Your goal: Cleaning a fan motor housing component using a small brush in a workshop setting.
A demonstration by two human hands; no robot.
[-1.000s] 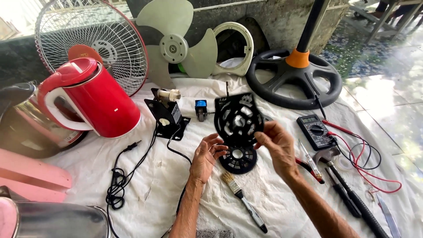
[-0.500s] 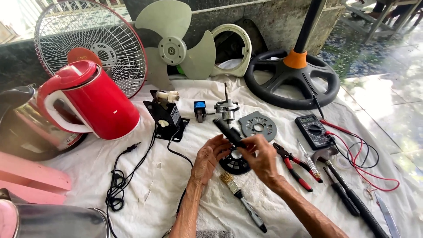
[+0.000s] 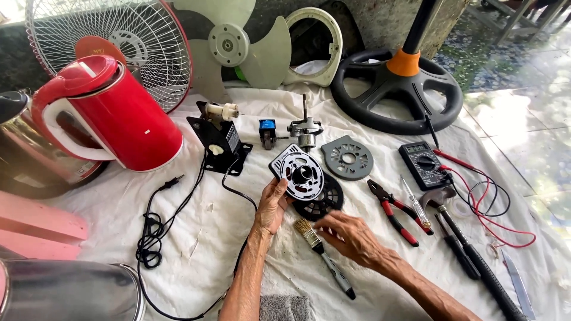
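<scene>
Seen from the head camera, looking down at a white cloth full of fan parts and tools.

Left hand closed around the edge of a round motor cover, thumb on the near rim, cover tipped up to show its pale inner face. Right under it, flat on the cloth, a black round vent cover, partly hidden by the held one.

Right hand loose and open, palm down, holding nothing, fingertips just beside the bristles of a small paint brush. Not yet touching it, as far as can be told.

Looks like a light, stiff plastic piece with many thin ribs and holes. Likely to crack if squeezed hard or dropped. Best held by the thick outer rim, as now, not by the thin spokes. Maybe dusty, so a bit slippery.

Brush looks light too, with soft bristles and a slim hard handle. Best picked up by the handle, near the metal band.

Farther back: a grey round plate, a small motor shaft piece, red pliers, a black meter with red wires, a red kettle, a wire fan guard, a pale fan blade and a black fan base.
</scene>
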